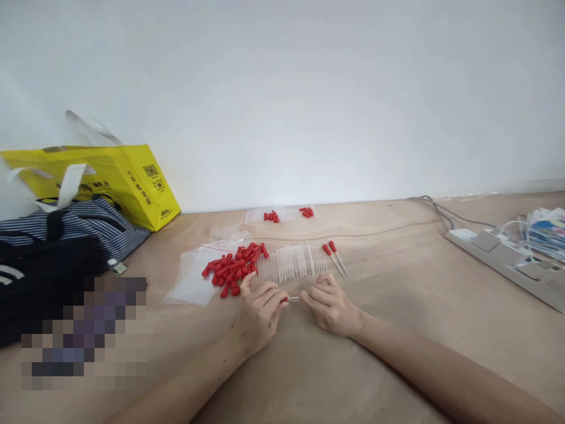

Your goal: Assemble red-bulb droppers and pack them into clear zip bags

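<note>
My left hand point(260, 312) pinches a small red rubber bulb point(285, 300) at the middle of the table. Between my hands runs a thin clear tube point(294, 299), one end at the red bulb and the other in the closed fingers of my right hand point(330, 306). Beyond my left hand lies a pile of red bulbs point(229, 271), partly on clear plastic bags point(188, 282). A row of clear tubes point(293, 263) lies side by side to the right of the pile. Two droppers with red bulbs point(338, 259) rest slanted at the row's right end.
Near the wall, a clear bag point(289, 214) has small groups of red bulbs on it. A yellow bag point(145, 182) and a striped bag point(119, 227) stand at left. A white power strip point(498, 265) with cables and a colourful packet point(547, 232) are at right.
</note>
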{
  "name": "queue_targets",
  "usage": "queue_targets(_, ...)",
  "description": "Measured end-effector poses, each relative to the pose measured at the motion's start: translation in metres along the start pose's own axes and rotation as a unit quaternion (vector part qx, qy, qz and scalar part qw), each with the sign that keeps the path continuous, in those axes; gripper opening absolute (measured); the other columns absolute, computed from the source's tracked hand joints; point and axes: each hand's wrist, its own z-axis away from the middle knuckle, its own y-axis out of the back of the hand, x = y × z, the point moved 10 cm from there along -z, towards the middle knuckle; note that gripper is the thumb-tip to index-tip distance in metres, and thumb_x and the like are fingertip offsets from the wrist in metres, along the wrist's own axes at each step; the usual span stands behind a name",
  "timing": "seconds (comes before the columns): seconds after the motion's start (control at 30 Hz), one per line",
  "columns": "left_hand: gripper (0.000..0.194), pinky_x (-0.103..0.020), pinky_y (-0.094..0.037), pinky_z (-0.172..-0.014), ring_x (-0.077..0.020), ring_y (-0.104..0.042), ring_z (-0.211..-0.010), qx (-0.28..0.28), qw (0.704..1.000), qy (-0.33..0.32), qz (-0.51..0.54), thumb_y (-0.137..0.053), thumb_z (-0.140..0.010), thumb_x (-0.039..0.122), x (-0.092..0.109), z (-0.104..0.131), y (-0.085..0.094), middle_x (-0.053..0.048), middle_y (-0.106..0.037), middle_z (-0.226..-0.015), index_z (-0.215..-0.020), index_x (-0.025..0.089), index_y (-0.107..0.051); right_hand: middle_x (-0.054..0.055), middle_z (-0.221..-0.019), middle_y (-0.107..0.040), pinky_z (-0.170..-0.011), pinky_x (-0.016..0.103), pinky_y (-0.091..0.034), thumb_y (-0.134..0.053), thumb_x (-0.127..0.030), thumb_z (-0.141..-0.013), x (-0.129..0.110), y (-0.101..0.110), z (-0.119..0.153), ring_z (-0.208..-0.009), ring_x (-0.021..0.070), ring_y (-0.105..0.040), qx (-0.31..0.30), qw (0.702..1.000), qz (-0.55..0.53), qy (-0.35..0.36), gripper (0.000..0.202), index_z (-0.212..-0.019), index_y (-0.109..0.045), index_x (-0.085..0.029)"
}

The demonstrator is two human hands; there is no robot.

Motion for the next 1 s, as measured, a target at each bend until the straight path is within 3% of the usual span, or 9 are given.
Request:
queue_targets(0.37,0.022,-0.051,-0.003,-0.1,-0.0148,-0.059,-0.075,-0.019,1.0,-0.006,-0.015,-0.037,-0.086,0.019,-0.005,0.0,-0.009,0.002,-0.066,-0.068,-0.077,0.02,-0.057,-0.001,-0.056,-0.051,-0.071,0.03,-0.033,-0.033,-0.006,-0.079,0.012,-0.011,-0.002,-0.054,0.0097,-0.044,-0.028,0.999,-0.006,-0.03,0.026,-0.083,-0.057,-0.015)
queue_targets(0.5,0.017,-0.053,0.0,-0.101,-0.0197,-0.058,-0.091,-0.012,0.999,-0.013,-0.048,-0.043,-0.086,0.025,-0.01,0.001,-0.006,0.0,-0.068,-0.088,-0.093,0.023,-0.059,0.001,-0.065,-0.06,-0.083,0.037,-0.031,-0.04,-0.012,-0.083,0.022,-0.008,-0.002,-0.067,0.0121,-0.051,-0.03,0.997,0.028,-0.066,0.019,-0.082,-0.058,-0.017)
queue_targets(0.6,0.018,-0.054,0.0,-0.101,-0.0212,-0.056,-0.096,-0.014,0.997,-0.03,-0.066,-0.045,-0.085,0.023,-0.009,0.003,-0.006,0.0,-0.067,-0.097,-0.097,0.025,-0.059,0.001,-0.072,-0.065,-0.093,0.045,-0.023,-0.042,-0.014,-0.084,0.023,-0.003,-0.001,-0.08,0.0144,-0.055,-0.016,0.996,0.036,-0.078,0.018,-0.083,-0.059,-0.019)
queue_targets(0.73,0.019,-0.055,-0.002,-0.101,-0.0207,-0.058,-0.095,-0.009,0.997,-0.031,-0.069,-0.044,-0.085,0.018,-0.008,0.003,-0.005,0.0,-0.068,-0.094,-0.092,0.024,-0.061,0.0,-0.071,-0.066,-0.098,0.051,-0.015,-0.047,-0.017,-0.083,0.023,-0.002,0.001,-0.087,0.0165,-0.056,-0.011,0.995,0.053,-0.078,0.016,-0.091,-0.059,-0.021)
queue_targets(1.0,0.016,-0.053,0.0,-0.102,-0.0191,-0.061,-0.088,0.016,0.999,-0.031,-0.027,-0.046,-0.084,0.018,-0.004,0.001,-0.001,0.002,-0.07,-0.081,-0.083,0.022,-0.061,-0.002,-0.062,-0.065,-0.099,0.054,-0.006,-0.044,-0.014,-0.083,0.019,0.0,-0.002,-0.089,0.0166,-0.057,-0.004,0.996,0.029,-0.08,0.016,-0.077,-0.057,-0.021)
